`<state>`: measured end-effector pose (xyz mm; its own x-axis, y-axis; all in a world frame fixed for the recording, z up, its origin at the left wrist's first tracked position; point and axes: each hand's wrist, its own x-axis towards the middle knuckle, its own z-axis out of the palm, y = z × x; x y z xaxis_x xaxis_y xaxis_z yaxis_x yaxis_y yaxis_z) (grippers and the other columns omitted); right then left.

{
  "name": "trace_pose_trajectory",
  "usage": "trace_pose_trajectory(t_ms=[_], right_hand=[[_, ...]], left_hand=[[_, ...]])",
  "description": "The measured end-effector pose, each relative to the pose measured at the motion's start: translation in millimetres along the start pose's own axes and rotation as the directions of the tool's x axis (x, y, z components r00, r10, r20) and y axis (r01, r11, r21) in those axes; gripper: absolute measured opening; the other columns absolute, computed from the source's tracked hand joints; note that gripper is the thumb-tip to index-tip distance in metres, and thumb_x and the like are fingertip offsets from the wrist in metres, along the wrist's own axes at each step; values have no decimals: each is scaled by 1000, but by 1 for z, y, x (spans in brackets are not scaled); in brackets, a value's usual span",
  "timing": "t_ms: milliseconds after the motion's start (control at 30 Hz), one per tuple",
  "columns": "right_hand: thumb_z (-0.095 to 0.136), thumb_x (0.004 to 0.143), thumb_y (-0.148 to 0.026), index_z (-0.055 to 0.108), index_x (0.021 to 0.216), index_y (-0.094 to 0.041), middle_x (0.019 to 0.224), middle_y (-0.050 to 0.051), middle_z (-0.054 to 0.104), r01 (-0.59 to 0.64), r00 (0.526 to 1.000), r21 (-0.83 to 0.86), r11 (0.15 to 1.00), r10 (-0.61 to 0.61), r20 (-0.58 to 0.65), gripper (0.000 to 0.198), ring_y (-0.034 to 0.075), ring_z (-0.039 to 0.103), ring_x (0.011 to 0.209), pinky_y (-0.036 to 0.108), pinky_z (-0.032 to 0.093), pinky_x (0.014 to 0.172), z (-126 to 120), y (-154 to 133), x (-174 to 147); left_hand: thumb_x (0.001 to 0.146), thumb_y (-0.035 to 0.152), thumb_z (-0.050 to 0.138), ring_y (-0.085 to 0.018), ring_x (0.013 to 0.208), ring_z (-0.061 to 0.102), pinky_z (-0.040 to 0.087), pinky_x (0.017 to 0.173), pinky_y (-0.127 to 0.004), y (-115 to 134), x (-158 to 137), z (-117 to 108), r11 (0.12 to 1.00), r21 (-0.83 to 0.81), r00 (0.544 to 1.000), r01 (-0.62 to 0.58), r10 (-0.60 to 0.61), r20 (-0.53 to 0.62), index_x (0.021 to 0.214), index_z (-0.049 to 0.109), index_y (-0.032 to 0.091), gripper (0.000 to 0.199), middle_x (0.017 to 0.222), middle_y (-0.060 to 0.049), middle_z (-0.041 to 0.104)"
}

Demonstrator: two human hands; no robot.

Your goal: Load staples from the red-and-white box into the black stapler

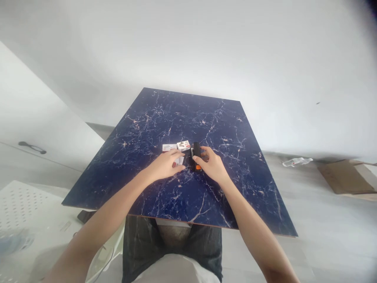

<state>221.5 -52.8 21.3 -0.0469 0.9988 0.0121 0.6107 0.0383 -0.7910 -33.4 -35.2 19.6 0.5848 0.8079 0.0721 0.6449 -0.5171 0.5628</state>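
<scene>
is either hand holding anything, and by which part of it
The right hand holds the black and orange stapler by its sides, near the middle. Whether the left hand holds the white packaging beneath it cannot be told.

Box point(183, 145) on table point(188, 118), left of device point(196, 147)

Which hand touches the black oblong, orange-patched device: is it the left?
No: the right hand touches the black device; the left hand doesn't.
</scene>
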Motion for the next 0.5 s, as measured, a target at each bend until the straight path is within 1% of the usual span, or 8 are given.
trace_pose_trajectory(t_ms=[33, 100, 133, 167, 267, 333, 400, 500], right_hand=[[71, 90, -50, 59, 135, -23, 105, 7, 77, 2, 1000, 11, 1000, -2, 15, 53, 25, 73, 86, 41, 57, 82, 1, -1, -1], [71, 90, -49, 57, 136, -22, 103, 6, 76, 9, 999, 33, 999, -10, 35, 55, 24, 72, 85, 39, 56, 81, 4, -4, -4], [71, 90, -49, 57, 136, -21, 102, 6, 76, 13, 999, 43, 999, -15, 41, 55, 23, 72, 84, 39, 56, 81, 6, -5, -5], [71, 90, -49, 56, 136, -21, 103, 5, 76, 16, 999, 51, 999, -19, 48, 55, 23, 72, 84, 39, 56, 81, 7, -6, -6], [70, 91, -49, 56, 135, -22, 103, 5, 75, 18, 998, 70, 997, -22, 63, 53, 22, 71, 83, 38, 56, 80, 7, -7, -7], [70, 91, -49, 56, 135, -23, 103, 5, 75, 17, 997, 78, 997, -22, 72, 52, 22, 72, 82, 38, 56, 79, 6, -7, -7], [70, 91, -48, 56, 134, -23, 103, 4, 75, 20, 997, 81, 996, -26, 75, 52, 21, 71, 81, 38, 56, 79, 5, -6, -7], [70, 91, -47, 56, 134, -23, 102, 4, 74, 29, 997, 87, 996, -36, 75, 52, 21, 71, 81, 38, 56, 79, 5, -5, -7]], left_hand=[[96, 50, 69, -31, 115, 71, 56, 101, -46, 3, 1, 3, 999, -23, 1000, -22, 23, 14, 146, 60, 23, 58, 147, -15, 61], [90, 48, 77, -35, 135, 61, 51, 112, -49, 5, 1, 6, 996, -60, 996, -71, 74, 51, 151, 55, 24, 69, 155, -14, 56], [87, 43, 81, -36, 141, 56, 49, 115, -50, 5, 1, 6, 994, -72, 994, -86, 91, 63, 152, 54, 25, 73, 157, -13, 54], [85, 38, 82, -36, 141, 56, 49, 114, -50, 4, 1, 6, 992, -83, 993, -89, 95, 70, 153, 53, 25, 75, 157, -13, 55], [83, 25, 79, -32, 119, 70, 58, 98, -44, 0, 1, 4, 989, -127, 992, -80, 92, 90, 152, 53, 26, 74, 145, -13, 64], [83, 22, 77, -28, 105, 73, 59, 88, -41, 0, 1, 4, 985, -153, 990, -77, 93, 102, 152, 53, 26, 74, 137, -12, 69], [83, 21, 75, -26, 98, 73, 59, 84, -39, 1, 1, 5, 983, -171, 991, -69, 87, 103, 155, 49, 25, 77, 134, -12, 70], [83, 21, 73, -25, 94, 72, 59, 81, -38, 2, 1, 6, 982, -178, 992, -56, 75, 99, 158, 46, 25, 79, 136, -12, 69]])
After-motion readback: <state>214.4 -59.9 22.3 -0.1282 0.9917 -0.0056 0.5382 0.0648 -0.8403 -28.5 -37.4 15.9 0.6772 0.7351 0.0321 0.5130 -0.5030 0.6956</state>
